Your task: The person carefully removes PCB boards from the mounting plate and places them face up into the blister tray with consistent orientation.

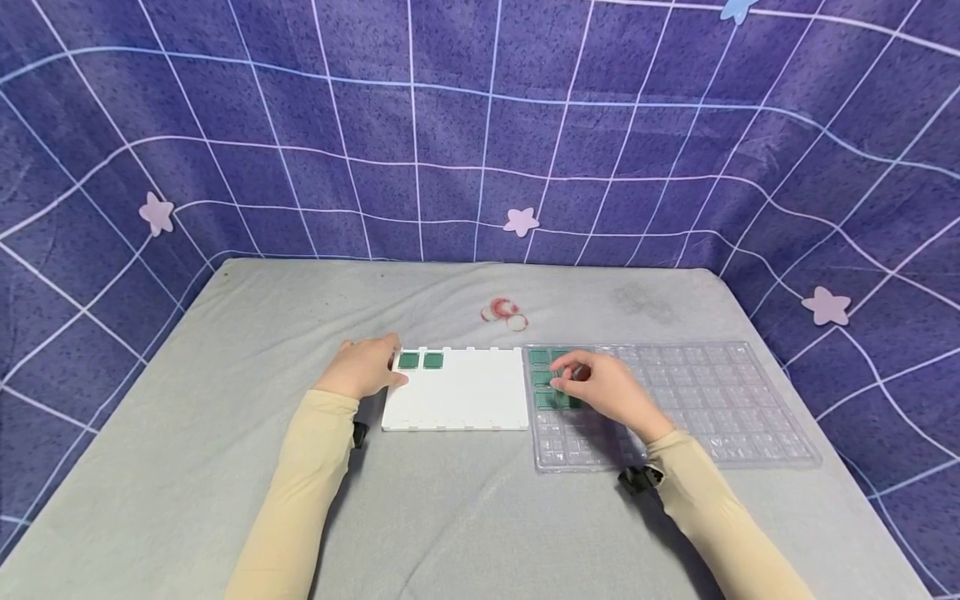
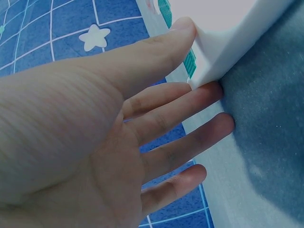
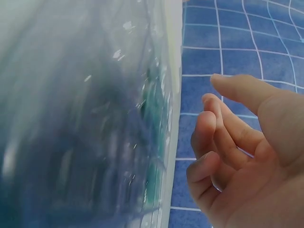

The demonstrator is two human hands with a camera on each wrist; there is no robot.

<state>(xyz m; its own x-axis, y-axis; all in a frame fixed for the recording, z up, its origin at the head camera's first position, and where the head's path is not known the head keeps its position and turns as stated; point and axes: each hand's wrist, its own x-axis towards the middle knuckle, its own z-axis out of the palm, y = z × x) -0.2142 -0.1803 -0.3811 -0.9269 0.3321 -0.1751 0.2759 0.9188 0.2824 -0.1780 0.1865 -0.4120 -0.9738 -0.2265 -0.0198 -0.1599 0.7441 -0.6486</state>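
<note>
A flat white tray lies on the table, with two green square chips in its far left corner. My left hand grips its left end. In the left wrist view the thumb rests on the top face and the fingers touch the side edge. Beside it lies a clear plastic compartment tray, holding several green chips in its left columns. Over those chips hovers my right hand, partly hiding them. The right wrist view shows its thumb and fingertips apart, with nothing between them.
A grey cloth covers the table, with reddish ring marks behind the trays. A blue grid-patterned curtain with star shapes encloses the back and sides. Dark straps sit at both wrists.
</note>
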